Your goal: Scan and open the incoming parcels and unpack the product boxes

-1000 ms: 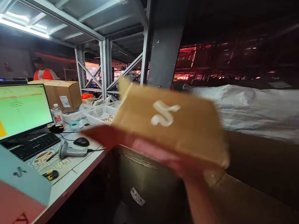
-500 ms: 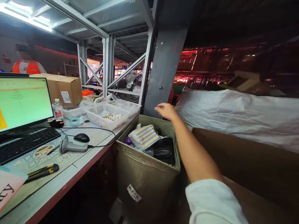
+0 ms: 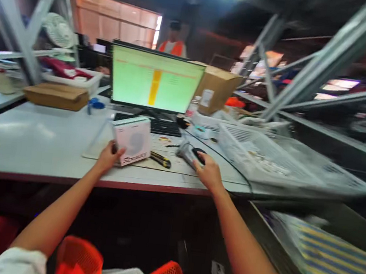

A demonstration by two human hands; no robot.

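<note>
My left hand (image 3: 109, 157) is closed around the lower left edge of a pale pink box (image 3: 132, 142) with dark lettering, held tilted just above the desk's front part. My right hand (image 3: 210, 171) is at the grey handheld barcode scanner (image 3: 186, 153), its thumb and forefinger apart by the handle. A black computer mouse (image 3: 199, 153) lies just behind these fingers. Whether the fingertips touch the scanner is blurred. Between my hands lies a yellow-and-black utility knife (image 3: 160, 159).
A monitor (image 3: 156, 80) and keyboard (image 3: 166, 127) stand behind the pink box. White plastic baskets (image 3: 239, 139) with small items are on the right, a flat cardboard box (image 3: 56, 95) on the left. Below right is a bin (image 3: 268, 227). A person in an orange vest (image 3: 173, 47) is beyond the monitor.
The view has swung left from the bin to the desk. My right hand has moved from above the bin to the scanner. My left hand is now visible, holding the pink box.
</note>
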